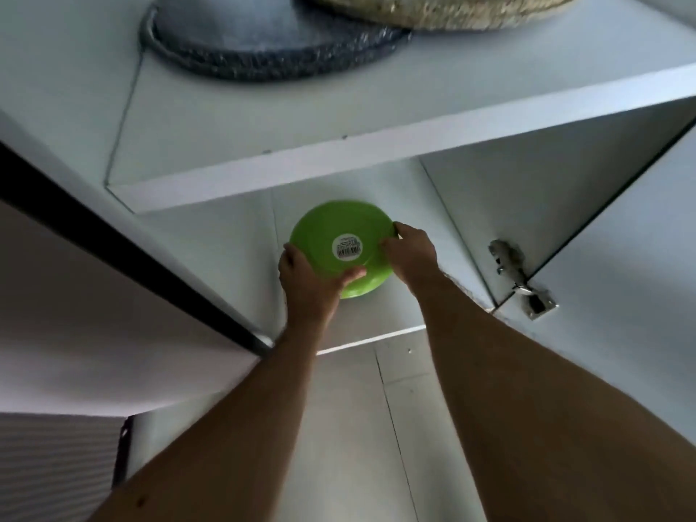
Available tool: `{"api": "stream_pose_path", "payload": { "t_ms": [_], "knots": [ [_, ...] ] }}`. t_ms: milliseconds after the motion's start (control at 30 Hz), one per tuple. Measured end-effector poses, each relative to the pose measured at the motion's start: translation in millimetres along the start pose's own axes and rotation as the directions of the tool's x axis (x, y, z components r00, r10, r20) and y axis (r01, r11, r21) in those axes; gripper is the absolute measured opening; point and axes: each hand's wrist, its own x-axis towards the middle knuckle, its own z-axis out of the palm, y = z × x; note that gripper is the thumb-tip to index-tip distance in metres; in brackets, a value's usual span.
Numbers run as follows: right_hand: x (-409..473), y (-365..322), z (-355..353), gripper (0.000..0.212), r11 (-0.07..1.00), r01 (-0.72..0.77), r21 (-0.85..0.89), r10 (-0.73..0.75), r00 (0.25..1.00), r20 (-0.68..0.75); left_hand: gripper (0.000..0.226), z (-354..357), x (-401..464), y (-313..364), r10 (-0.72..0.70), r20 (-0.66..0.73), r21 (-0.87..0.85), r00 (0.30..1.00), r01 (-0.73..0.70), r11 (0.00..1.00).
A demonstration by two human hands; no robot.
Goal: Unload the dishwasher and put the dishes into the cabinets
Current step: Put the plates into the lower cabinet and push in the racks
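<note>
Cabinet (339, 160): I saw it open, white, shelves filling the view
Mats: at 12 o'clock a grey woven mat (271, 50) lay partly under a straw one (452, 13)
Green plate (339, 246): centre, underside and sticker facing me, inside the lower compartment
Left hand (309, 280): gripped the plate's 8 o'clock rim, thumb pressed on the underside
Right hand (410, 254): fingers curled round the 3 o'clock rim

A home kitchen is shown. A white wall cabinet (376, 152) with an open door is seen, its metal hinge (523, 280) just to the right of the hands (357, 261). A green plate (339, 239) is held at the lower shelf (376, 318), and on the shelf above the hands two round woven placemats, one grey (263, 50) and one straw-coloured (452, 13), are stored.
</note>
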Motion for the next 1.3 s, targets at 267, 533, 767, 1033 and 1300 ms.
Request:
{"api": "stream_pose_path", "payload": {
  "t_ms": [267,533,767,1033,1300],
  "knots": [
    [34,4,40,0.03,0.996,0.045,-0.079,-0.046,0.999,-0.02,0.153,25,26,-35,0.092,-0.065,0.144,0.994,-0.081,0.986],
    [21,6,52,0.043,0.994,0.037,-0.104,-0.047,0.994,-0.1,0.166,23,20,-38,0.123,-0.051,0.202,0.991,-0.111,0.973],
    [27,2,47,0.033,0.944,0.097,-0.316,-0.127,0.989,-0.075,0.164,26,30,-37,0.132,-0.078,0.285,0.988,-0.105,0.953],
    [35,21,44,0.041,0.932,0.205,-0.298,-0.214,0.977,0.0,0.16,32,41,-34,0.138,-0.09,0.38,0.986,-0.094,0.92],
    [31,28,39,0.078,0.933,0.292,-0.212,-0.282,0.956,0.076,0.142,34,44,-41,0.159,-0.129,0.315,0.979,-0.111,0.942]
  ]
}}
